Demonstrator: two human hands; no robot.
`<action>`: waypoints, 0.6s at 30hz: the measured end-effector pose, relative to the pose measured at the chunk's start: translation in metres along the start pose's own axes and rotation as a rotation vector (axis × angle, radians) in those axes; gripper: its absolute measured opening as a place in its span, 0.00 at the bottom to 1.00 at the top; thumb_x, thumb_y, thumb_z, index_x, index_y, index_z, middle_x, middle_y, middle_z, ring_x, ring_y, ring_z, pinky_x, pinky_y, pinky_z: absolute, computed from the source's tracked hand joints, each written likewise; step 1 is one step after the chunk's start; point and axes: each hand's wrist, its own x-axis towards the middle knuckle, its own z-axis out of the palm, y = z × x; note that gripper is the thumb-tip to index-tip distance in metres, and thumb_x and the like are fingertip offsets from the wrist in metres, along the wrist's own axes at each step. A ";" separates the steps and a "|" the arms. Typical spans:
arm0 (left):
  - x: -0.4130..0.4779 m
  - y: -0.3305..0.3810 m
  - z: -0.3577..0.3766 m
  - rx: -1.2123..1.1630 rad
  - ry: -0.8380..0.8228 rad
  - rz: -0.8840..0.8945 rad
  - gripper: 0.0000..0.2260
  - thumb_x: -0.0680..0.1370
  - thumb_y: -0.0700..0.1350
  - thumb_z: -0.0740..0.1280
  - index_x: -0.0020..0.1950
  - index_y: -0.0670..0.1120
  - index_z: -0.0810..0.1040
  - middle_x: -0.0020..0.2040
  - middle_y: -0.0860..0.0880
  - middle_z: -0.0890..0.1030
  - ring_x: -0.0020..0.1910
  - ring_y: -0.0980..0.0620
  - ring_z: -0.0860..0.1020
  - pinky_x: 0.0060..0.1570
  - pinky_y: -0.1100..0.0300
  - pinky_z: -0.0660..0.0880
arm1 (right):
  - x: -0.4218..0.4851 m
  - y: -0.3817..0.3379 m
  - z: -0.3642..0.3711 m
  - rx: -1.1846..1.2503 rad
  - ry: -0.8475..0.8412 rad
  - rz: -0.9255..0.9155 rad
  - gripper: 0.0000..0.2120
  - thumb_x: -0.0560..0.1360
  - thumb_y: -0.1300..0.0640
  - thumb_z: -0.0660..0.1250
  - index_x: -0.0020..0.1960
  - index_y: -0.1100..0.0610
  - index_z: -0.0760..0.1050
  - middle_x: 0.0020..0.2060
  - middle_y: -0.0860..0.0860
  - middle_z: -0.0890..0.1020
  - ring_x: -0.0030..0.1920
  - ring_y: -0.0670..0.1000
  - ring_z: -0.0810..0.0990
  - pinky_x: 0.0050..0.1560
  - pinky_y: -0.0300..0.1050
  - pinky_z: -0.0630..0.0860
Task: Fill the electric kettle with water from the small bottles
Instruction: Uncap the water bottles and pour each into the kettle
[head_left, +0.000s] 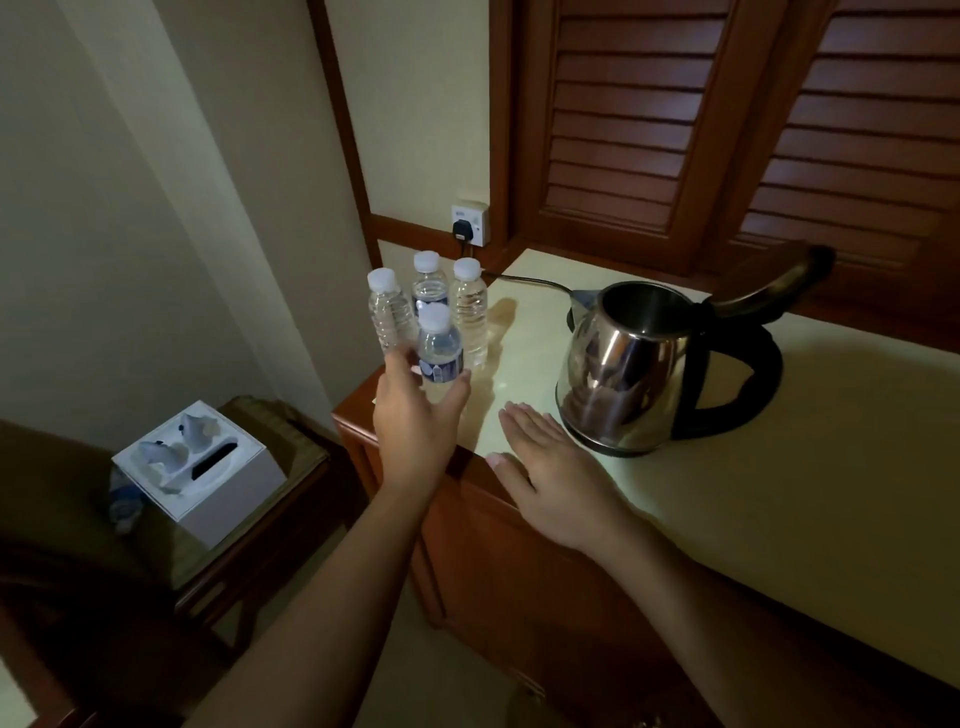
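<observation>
Several small capped water bottles stand at the left end of the pale countertop (779, 467). My left hand (415, 421) reaches up from below and grips the nearest bottle (441, 345), thumb on its right side and fingers on its left. Behind it stand further bottles (387, 312) (470, 306). A steel electric kettle (623, 364) with a black handle sits to the right, its lid (774, 283) hinged open and the inside dark. My right hand (550, 478) rests flat on the counter just in front of the kettle, fingers straight.
The kettle's cord runs back to a wall socket (470, 223). Dark louvred wooden doors (675, 130) rise behind the counter. A white box (208, 483) sits on a low side table to the left, below the wooden cabinet edge (363, 436).
</observation>
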 end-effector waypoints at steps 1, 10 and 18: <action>-0.005 0.001 -0.009 -0.011 -0.030 0.019 0.25 0.76 0.51 0.78 0.67 0.51 0.70 0.58 0.56 0.79 0.57 0.49 0.81 0.53 0.48 0.81 | -0.005 -0.001 -0.005 0.054 0.050 0.013 0.29 0.84 0.42 0.52 0.80 0.56 0.59 0.80 0.50 0.62 0.80 0.46 0.55 0.80 0.43 0.50; -0.053 0.027 -0.053 -0.125 -0.301 0.149 0.27 0.72 0.49 0.82 0.67 0.53 0.74 0.59 0.57 0.83 0.55 0.57 0.84 0.51 0.65 0.79 | -0.011 -0.033 -0.083 0.221 0.497 -0.158 0.23 0.80 0.45 0.67 0.70 0.56 0.76 0.52 0.49 0.81 0.50 0.41 0.77 0.48 0.33 0.76; -0.064 0.051 -0.052 -0.231 -0.441 0.150 0.26 0.73 0.49 0.81 0.68 0.52 0.76 0.57 0.57 0.85 0.53 0.55 0.85 0.47 0.58 0.81 | -0.013 -0.032 -0.114 0.145 0.532 -0.222 0.22 0.72 0.37 0.74 0.48 0.57 0.83 0.38 0.47 0.78 0.36 0.44 0.73 0.33 0.41 0.73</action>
